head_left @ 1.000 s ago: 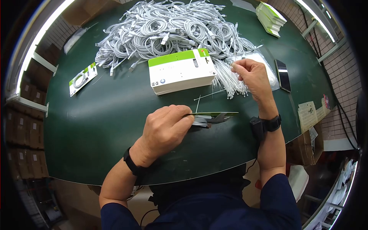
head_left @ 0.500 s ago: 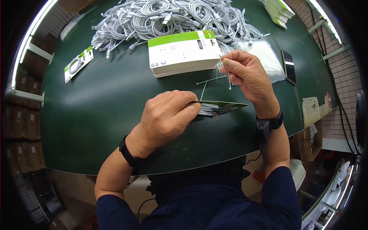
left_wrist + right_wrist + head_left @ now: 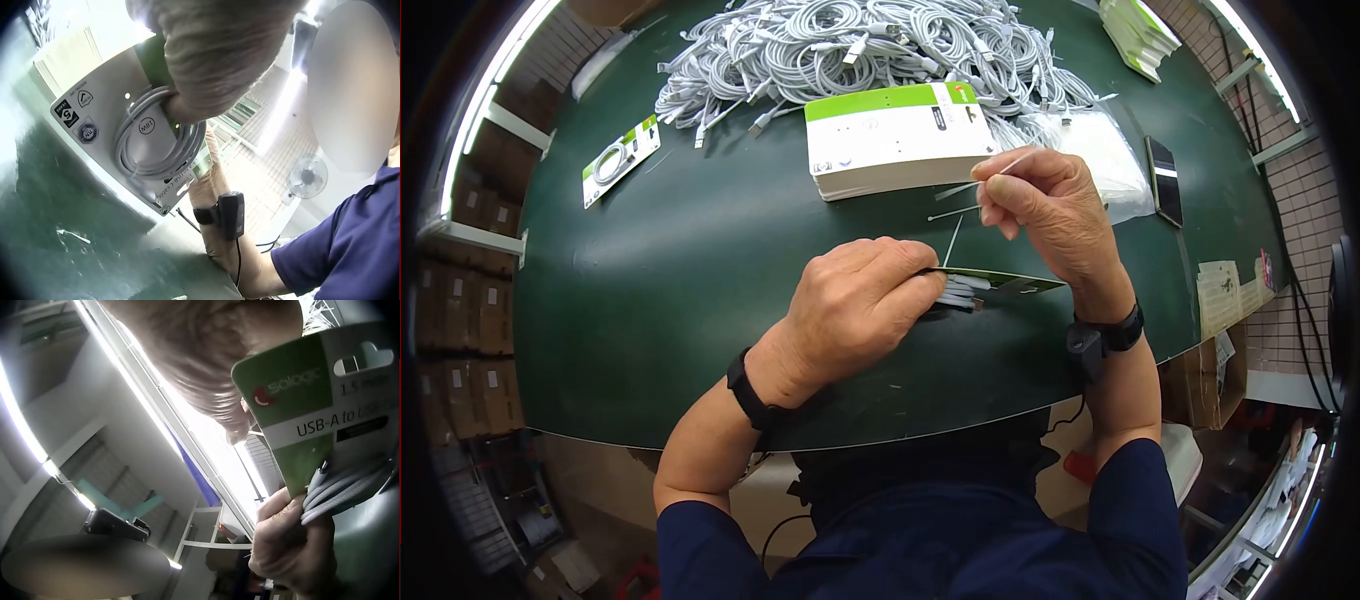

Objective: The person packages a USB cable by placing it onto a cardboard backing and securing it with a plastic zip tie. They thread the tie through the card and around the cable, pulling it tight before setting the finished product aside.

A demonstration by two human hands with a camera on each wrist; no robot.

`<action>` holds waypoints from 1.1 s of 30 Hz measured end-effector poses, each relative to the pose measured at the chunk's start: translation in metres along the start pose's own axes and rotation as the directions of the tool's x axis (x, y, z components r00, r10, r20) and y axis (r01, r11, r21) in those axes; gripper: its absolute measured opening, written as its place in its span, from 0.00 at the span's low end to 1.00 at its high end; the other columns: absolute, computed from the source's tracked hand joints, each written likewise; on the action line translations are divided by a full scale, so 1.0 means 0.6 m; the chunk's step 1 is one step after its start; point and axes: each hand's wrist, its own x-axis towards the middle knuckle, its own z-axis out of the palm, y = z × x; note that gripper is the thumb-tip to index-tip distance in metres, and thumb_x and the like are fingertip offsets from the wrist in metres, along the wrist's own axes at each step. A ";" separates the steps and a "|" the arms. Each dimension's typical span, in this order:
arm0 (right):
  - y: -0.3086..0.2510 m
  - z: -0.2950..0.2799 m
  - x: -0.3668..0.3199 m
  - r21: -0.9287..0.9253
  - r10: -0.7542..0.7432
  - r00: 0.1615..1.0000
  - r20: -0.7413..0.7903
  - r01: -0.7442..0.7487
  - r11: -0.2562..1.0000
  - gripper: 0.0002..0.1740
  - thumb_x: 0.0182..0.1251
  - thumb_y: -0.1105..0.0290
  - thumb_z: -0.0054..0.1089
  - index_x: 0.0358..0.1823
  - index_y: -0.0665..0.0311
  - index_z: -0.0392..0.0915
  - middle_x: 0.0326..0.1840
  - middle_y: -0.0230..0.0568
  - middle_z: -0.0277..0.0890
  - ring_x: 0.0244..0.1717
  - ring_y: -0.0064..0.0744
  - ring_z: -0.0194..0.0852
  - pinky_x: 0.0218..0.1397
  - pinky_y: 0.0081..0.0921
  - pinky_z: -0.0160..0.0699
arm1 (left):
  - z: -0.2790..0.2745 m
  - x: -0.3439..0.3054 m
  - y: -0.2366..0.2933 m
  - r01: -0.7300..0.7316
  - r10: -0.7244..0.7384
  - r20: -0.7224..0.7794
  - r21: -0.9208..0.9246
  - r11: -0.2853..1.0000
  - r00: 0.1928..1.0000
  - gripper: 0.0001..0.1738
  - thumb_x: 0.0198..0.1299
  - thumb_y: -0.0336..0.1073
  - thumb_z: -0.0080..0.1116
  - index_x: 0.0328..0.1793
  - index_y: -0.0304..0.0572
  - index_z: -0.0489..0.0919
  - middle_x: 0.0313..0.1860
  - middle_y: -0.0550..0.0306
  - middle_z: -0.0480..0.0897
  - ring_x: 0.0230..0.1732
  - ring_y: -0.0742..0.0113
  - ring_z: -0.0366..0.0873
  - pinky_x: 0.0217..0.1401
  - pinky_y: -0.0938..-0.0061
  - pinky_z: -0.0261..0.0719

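Presently, the left hand [image 3: 862,298] grips the carded USB-A cable [image 3: 312,406], long axis running right — the right hand [image 3: 1052,208], just beyond its far side, pinches a white cable tie [image 3: 1019,161].

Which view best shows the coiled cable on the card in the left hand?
Left wrist: it faces the card, so most of the coiled cable shows, the left hand covering part. Head looks along the card's edge, showing a few strands. Right wrist shows only part of the cable.

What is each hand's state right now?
Left hand: holding green-and-white cardboard card with coiled pale-grey cable.
Right hand: pinching thin white plastic tie.
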 end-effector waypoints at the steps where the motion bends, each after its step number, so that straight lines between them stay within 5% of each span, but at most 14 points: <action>1: 0.006 -0.001 0.002 0.003 -0.044 0.999 0.012 0.044 0.999 0.09 0.72 0.74 0.69 0.46 0.73 0.87 0.48 0.50 0.89 0.41 0.27 0.89 0.41 0.20 0.86 | 0.000 0.000 0.000 -0.002 0.002 0.001 -0.001 1.000 1.000 0.14 0.42 0.21 0.72 0.38 0.37 0.85 0.39 0.52 0.86 0.34 0.57 0.87 0.35 0.68 0.86; 4: 0.015 0.005 0.005 -0.022 -0.087 0.996 -0.036 0.087 0.996 0.09 0.73 0.72 0.69 0.44 0.72 0.87 0.46 0.48 0.88 0.40 0.26 0.88 0.38 0.19 0.84 | 0.000 0.000 0.000 -0.010 0.010 -0.009 -0.001 1.000 1.000 0.14 0.42 0.21 0.72 0.38 0.38 0.85 0.39 0.52 0.86 0.33 0.57 0.87 0.34 0.68 0.86; 10: 0.010 0.021 0.002 0.017 0.163 0.981 -0.109 -0.162 0.987 0.11 0.74 0.69 0.69 0.47 0.71 0.85 0.43 0.44 0.88 0.37 0.26 0.90 0.37 0.16 0.85 | 0.004 0.000 0.001 -0.043 0.043 -0.045 -0.012 0.999 0.998 0.14 0.42 0.22 0.73 0.37 0.39 0.85 0.37 0.53 0.86 0.32 0.57 0.87 0.33 0.68 0.85; 19: 0.026 0.033 0.001 -0.126 0.198 0.975 -0.101 -0.210 0.970 0.07 0.75 0.70 0.68 0.41 0.67 0.81 0.39 0.39 0.87 0.36 0.23 0.89 0.36 0.14 0.83 | 0.004 -0.002 0.003 -0.006 0.006 0.013 -0.011 1.000 1.000 0.14 0.41 0.21 0.74 0.36 0.39 0.85 0.37 0.53 0.86 0.32 0.58 0.87 0.32 0.69 0.86; 33: 0.039 0.036 0.000 -0.094 0.226 0.971 -0.081 -0.233 0.968 0.07 0.74 0.70 0.68 0.40 0.67 0.81 0.37 0.38 0.86 0.35 0.21 0.88 0.36 0.13 0.84 | 0.003 0.000 0.007 0.007 -0.008 0.036 0.023 1.000 0.999 0.15 0.38 0.21 0.75 0.34 0.41 0.84 0.35 0.57 0.86 0.31 0.61 0.86 0.31 0.70 0.85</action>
